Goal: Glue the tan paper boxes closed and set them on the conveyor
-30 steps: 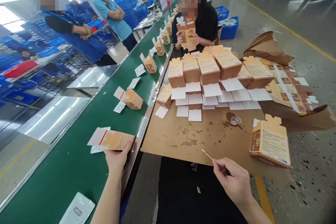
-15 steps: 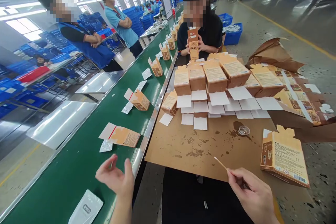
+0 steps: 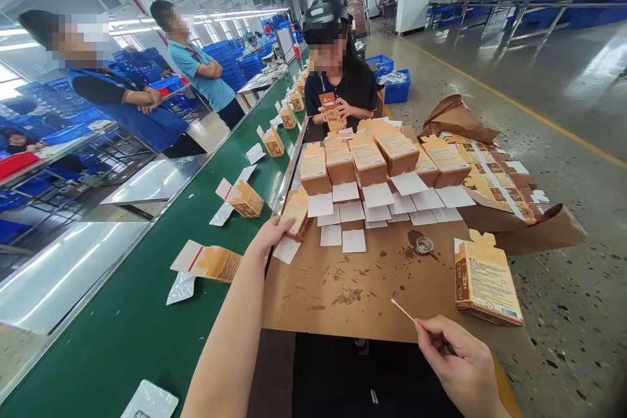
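Left hand has moved from the conveyor belt to a tan carton on the cardboard sheet, fingers open against it, while right fingers pinch a wooden swab.

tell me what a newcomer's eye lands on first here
The block of tan cartons stands out, upright in rows with white cards in front, on a brown cardboard sheet in the middle. Beside it runs a green conveyor belt with more cartons along it. At bottom right, the right hand pinches a cotton swab, while the left hand reaches a carton at the sheet's edge.
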### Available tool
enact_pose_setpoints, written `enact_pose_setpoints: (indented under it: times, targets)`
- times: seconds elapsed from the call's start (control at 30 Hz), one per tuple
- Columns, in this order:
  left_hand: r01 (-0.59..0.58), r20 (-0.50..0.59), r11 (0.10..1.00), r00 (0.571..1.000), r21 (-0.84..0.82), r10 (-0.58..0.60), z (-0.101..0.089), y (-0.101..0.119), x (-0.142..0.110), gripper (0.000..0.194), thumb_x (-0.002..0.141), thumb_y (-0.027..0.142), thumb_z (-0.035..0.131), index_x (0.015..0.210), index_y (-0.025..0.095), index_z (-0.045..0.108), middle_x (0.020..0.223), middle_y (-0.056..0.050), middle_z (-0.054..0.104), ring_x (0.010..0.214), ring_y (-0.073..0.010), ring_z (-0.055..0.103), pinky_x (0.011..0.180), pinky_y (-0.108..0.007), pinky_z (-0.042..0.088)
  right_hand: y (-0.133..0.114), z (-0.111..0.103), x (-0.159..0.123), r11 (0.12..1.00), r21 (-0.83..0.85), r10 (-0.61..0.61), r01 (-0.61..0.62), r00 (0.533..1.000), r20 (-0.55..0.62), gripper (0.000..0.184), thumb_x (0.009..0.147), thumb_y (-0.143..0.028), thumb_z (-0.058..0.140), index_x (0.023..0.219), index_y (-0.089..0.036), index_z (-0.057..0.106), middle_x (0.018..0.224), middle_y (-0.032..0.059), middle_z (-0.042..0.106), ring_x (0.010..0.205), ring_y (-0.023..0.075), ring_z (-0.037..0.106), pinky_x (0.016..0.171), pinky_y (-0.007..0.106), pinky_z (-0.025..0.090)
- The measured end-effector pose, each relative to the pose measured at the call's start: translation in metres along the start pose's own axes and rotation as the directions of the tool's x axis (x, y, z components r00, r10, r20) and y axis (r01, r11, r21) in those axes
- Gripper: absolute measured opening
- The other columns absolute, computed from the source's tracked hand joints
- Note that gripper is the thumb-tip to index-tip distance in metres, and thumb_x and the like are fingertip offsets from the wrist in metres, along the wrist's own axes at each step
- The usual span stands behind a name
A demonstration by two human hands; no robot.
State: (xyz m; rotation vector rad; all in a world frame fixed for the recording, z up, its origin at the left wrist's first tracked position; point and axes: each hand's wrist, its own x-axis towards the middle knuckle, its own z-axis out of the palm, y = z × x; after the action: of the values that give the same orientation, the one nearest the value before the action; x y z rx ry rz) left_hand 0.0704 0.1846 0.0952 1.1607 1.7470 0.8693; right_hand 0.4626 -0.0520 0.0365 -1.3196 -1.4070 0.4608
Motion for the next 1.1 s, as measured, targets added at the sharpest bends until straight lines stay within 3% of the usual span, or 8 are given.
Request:
enact_pose_setpoints:
  times: [0.1, 0.17, 0.3, 0.43, 0.5, 0.77, 0.9, 1.1]
  targets:
    - [0.059, -0.070, 0.992, 0.995, -0.113, -0.068, -0.033, -0.043, -0.065, 0.079, 0.059, 0.069, 0.112, 0.118, 0.024, 0.084, 0.122, -0.017, 0.094, 0.116, -0.0430, 0.090, 0.095, -0.051, 0.075, 0.004, -0.004, -0.001, 1.000, 0.013, -0.004, 0.004, 1.000, -0.020, 0.031, 0.106, -0.036, 0.082, 0.075, -0.031, 0.079, 0.059, -0.0018, 0.070, 0.041, 0.0191, 0.061, 0.042, 0.029, 0.055]
    - [0.082, -0.151, 0.936, 0.978, -0.342, -0.141, -0.046, -0.073, -0.109, 0.089, 0.055, 0.060, 0.117, 0.129, 0.023, 0.085, 0.135, -0.019, 0.093, 0.126, -0.0458, 0.090, 0.099, -0.053, 0.077, 0.006, -0.006, -0.002, 1.000, 0.027, -0.002, 0.002, 1.000, 0.002, 0.032, 0.107, -0.036, 0.082, 0.076, -0.031, 0.079, 0.058, -0.0023, 0.069, 0.042, 0.0188, 0.061, 0.042, 0.029, 0.054]
    - [0.053, -0.206, 0.794, 0.953, -0.606, -0.221, -0.017, -0.107, -0.156, 0.099, 0.054, 0.046, 0.121, 0.143, 0.023, 0.085, 0.147, -0.019, 0.091, 0.148, -0.0510, 0.083, 0.122, -0.059, 0.072, 0.003, 0.001, -0.002, 0.999, 0.036, -0.013, 0.010, 0.996, 0.087, 0.033, 0.110, -0.033, 0.079, 0.077, -0.029, 0.080, 0.060, -0.0029, 0.068, 0.045, 0.0167, 0.061, 0.045, 0.027, 0.053]
    - [0.027, -0.118, 0.832, 0.987, -0.553, -0.111, 0.044, -0.096, -0.150, 0.097, 0.054, 0.058, 0.123, 0.136, 0.020, 0.086, 0.143, -0.022, 0.092, 0.146, -0.0516, 0.083, 0.127, -0.065, 0.068, -0.005, 0.030, 0.000, 0.995, 0.008, -0.103, 0.103, 0.977, 0.188, 0.034, 0.113, -0.022, 0.069, 0.081, -0.027, 0.076, 0.064, -0.0041, 0.068, 0.051, 0.0139, 0.063, 0.053, 0.023, 0.052]
    - [0.036, -0.098, 0.866, 0.990, -0.498, -0.097, 0.060, -0.087, -0.140, 0.097, 0.049, 0.066, 0.124, 0.124, 0.018, 0.086, 0.136, -0.023, 0.093, 0.140, -0.0517, 0.086, 0.125, -0.067, 0.069, -0.007, 0.051, 0.000, 0.991, -0.015, -0.126, 0.134, 0.957, 0.260, 0.035, 0.113, -0.017, 0.063, 0.081, -0.027, 0.073, 0.067, -0.0045, 0.069, 0.055, 0.0132, 0.065, 0.059, 0.022, 0.053]
    - [-0.012, -0.066, 0.921, 0.998, -0.390, -0.015, 0.058, -0.085, -0.145, 0.093, 0.058, 0.067, 0.122, 0.128, 0.018, 0.083, 0.138, -0.024, 0.091, 0.133, -0.0481, 0.089, 0.120, -0.067, 0.071, 0.001, 0.108, -0.009, 0.986, -0.038, -0.137, 0.164, 0.912, 0.387, 0.040, 0.113, -0.013, 0.055, 0.076, -0.028, 0.055, 0.071, -0.0058, 0.057, 0.060, 0.0127, 0.054, 0.063, 0.024, 0.038]
    - [-0.030, -0.083, 0.941, 0.997, -0.338, 0.002, 0.069, -0.089, -0.153, 0.094, 0.065, 0.063, 0.120, 0.139, 0.021, 0.079, 0.142, -0.023, 0.091, 0.135, -0.0466, 0.089, 0.119, -0.064, 0.072, 0.007, 0.102, -0.005, 0.985, -0.053, -0.133, 0.163, 0.921, 0.367, 0.039, 0.109, -0.010, 0.059, 0.076, -0.029, 0.052, 0.070, -0.0062, 0.055, 0.059, 0.0131, 0.050, 0.061, 0.026, 0.037]
    - [-0.164, -0.229, 0.974, 0.965, -0.155, 0.126, 0.098, -0.096, -0.174, 0.091, 0.071, 0.057, 0.117, 0.143, 0.027, 0.069, 0.141, -0.021, 0.088, 0.137, -0.0461, 0.087, 0.121, -0.064, 0.070, 0.001, 0.054, -0.006, 0.988, -0.097, -0.094, 0.123, 0.960, 0.264, 0.039, 0.114, -0.014, 0.056, 0.078, -0.027, 0.063, 0.069, -0.0046, 0.063, 0.058, 0.0124, 0.059, 0.061, 0.023, 0.047]
